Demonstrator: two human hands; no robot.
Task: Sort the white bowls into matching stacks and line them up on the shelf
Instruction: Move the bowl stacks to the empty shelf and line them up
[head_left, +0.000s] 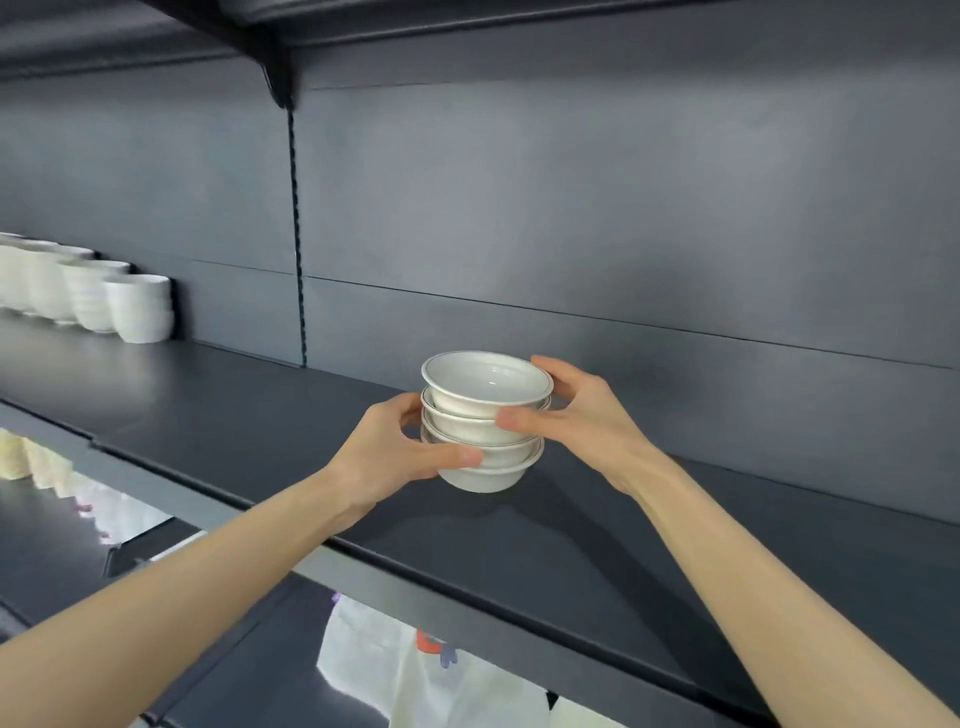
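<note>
While the left hand (395, 457) and right hand (576, 415) curl round opposite sides of the bowl stack (485, 431), gripping it, it stands upright midway along the shelf (675, 545); the lined-up stacks (104, 296) sit toward its left end.

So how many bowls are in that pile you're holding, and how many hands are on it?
Bowls in the held stack: 4
Hands gripping it: 2, the left hand and the right hand
Total: 6
The white stacks far to the left are blurred and run off the picture's edge, so they are not counted.
</note>
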